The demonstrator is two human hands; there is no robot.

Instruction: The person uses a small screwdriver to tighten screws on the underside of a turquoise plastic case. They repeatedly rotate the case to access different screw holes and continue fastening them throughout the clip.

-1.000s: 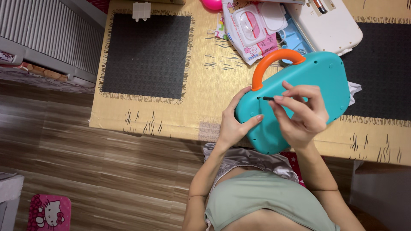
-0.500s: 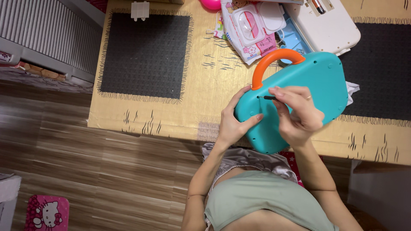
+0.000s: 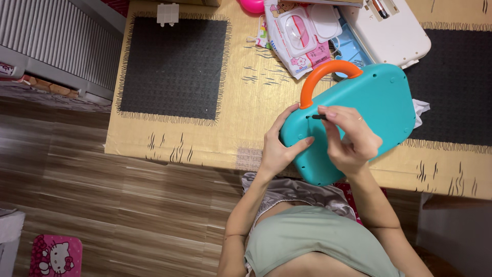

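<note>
Small screwdriver meets the back of a teal toy case at the tabletop's near edge.

I see the right hand (image 3: 351, 138) pinching a thin dark screwdriver (image 3: 319, 117), its long axis lying level and its tip pointing left into a hole just below the orange handle (image 3: 328, 74). The left hand (image 3: 279, 149) is clamped on the left end of the teal case (image 3: 382, 105), thumb pressed to its back. The case leans tilted over the tabletop (image 3: 256, 97), the right hand's grip nearer the hole.
</note>
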